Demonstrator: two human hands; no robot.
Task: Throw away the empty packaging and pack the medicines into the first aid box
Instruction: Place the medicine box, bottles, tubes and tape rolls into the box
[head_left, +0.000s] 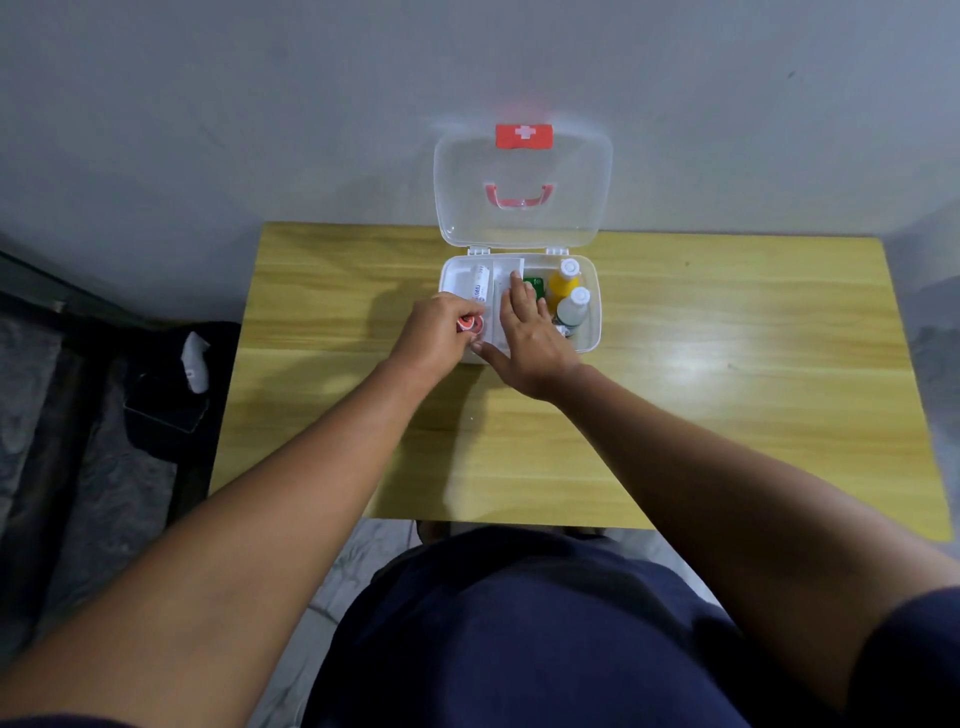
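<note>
A white first aid box stands open on the wooden table, its clear lid upright against the wall. Inside are a yellow bottle, a white bottle, a green item, and a white tube or packet in the left compartment. My left hand is at the box's front left corner, closed on a small red and white item. My right hand lies flat with fingers spread on a white box in the middle compartment.
A black bag or bin with a white piece of packaging in it sits on the floor left of the table. The grey wall runs right behind the box. The table's near edge is close to my body.
</note>
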